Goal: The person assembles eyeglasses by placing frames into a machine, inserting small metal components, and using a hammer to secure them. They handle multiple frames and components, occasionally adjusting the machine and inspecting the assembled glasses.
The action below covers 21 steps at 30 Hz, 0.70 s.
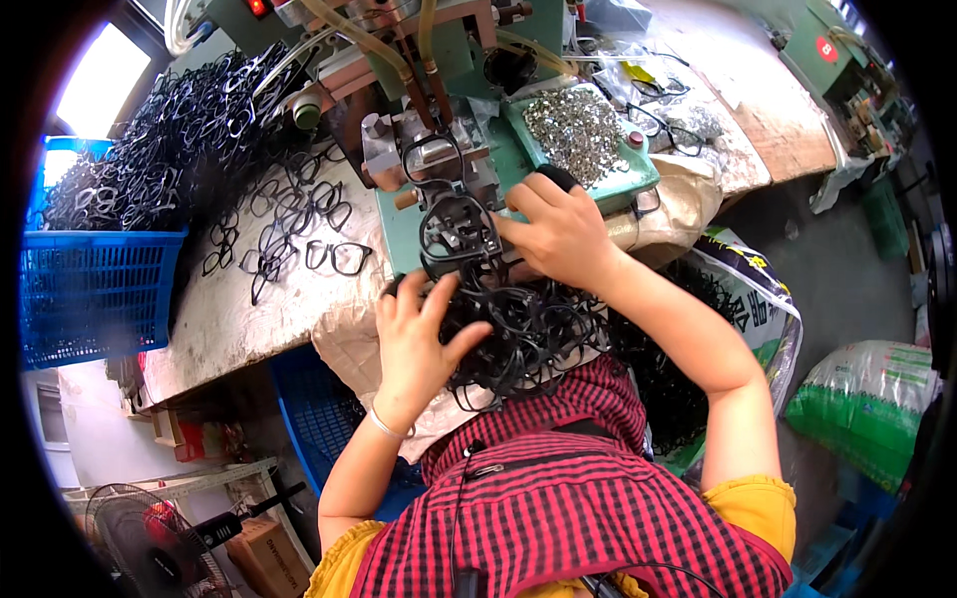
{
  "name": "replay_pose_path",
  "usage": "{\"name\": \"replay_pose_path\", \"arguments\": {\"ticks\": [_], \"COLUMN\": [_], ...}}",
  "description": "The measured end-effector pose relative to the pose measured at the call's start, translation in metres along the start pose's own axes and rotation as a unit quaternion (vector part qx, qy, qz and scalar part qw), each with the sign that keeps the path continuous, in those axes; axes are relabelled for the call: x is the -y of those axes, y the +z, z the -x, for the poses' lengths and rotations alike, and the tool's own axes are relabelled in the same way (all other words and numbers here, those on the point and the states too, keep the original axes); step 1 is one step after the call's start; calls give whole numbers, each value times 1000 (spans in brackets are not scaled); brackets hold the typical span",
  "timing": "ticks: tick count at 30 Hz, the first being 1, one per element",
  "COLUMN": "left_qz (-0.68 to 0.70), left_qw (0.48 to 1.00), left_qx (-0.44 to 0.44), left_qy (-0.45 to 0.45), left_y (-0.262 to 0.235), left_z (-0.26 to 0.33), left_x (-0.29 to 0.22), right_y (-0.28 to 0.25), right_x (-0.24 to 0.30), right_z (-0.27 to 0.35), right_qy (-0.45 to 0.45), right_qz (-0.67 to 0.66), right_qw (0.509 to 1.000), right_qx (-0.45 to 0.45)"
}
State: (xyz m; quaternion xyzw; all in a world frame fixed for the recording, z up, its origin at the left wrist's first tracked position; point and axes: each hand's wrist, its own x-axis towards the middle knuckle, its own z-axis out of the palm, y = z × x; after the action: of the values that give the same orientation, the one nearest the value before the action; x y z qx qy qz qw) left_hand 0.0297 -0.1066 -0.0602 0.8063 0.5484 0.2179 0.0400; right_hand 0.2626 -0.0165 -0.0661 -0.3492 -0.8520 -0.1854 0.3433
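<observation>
Black plastic spectacle frame [424,221] sits at green metal press [459,75], likely light, stiff, best rim-held; left hand [413,341] spread, right hand [564,231] bent, hold unclear.

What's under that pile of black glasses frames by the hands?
Brown sheeting peeks out beside the black frames, next to the checked apron. The frames hide what's under their middle.

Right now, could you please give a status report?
Left hand open, beside frame pile. Right hand near machine fixture. Black eyeglass frame at fixture. Pile crowds fixture's front.
</observation>
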Motion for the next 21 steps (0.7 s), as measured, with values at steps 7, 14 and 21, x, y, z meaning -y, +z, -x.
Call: {"name": "replay_pose_path", "arguments": {"ticks": [7, 14, 21], "left_qz": [144, 190, 97], "left_qw": [986, 917, 927], "left_qx": [80, 304, 361], "left_qy": [24, -177, -1], "left_y": [-43, -13, 83], "left_z": [39, 73, 40], "left_x": [-7, 72, -3], "right_y": [11, 6, -15], "right_x": [-10, -8, -13], "right_z": [-17, -21, -12], "right_qy": [-96, -39, 139], "right_qz": [11, -28, -174], "right_qw": [994, 995, 975], "right_qx": [45, 91, 20]}}
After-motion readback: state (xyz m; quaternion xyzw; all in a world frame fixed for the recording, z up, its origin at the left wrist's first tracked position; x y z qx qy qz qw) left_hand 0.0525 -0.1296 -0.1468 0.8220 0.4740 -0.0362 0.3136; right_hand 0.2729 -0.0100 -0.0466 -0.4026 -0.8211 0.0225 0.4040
